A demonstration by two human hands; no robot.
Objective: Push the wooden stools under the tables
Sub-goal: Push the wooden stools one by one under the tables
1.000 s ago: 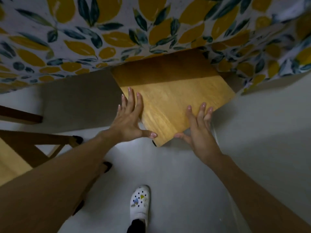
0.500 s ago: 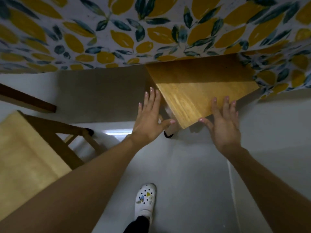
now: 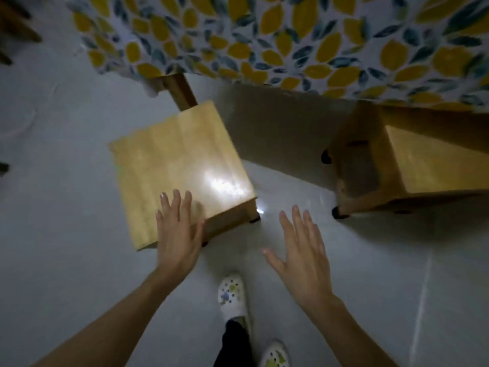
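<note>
A wooden stool [image 3: 174, 165] with a square pale seat stands on the floor in front of the table, outside the cloth's edge. My left hand [image 3: 176, 234] lies flat with fingers spread on its near corner. My right hand [image 3: 304, 258] hovers open above the floor to the right of that stool, touching nothing. A second wooden stool [image 3: 412, 165] sits at the right, its far part under the table's leaf-patterned cloth [image 3: 291, 35].
A wooden table leg [image 3: 182, 91] stands just behind the left stool. Grey floor [image 3: 66, 234] spreads to the left and front. My white shoes [image 3: 232, 295] are below my hands. Dark wooden furniture parts [image 3: 16, 27] show at the top left edge.
My view has swung left. Both hands left the stool that now sits part under the cloth at right. My left hand now rests on a different stool, and my right hand is free.
</note>
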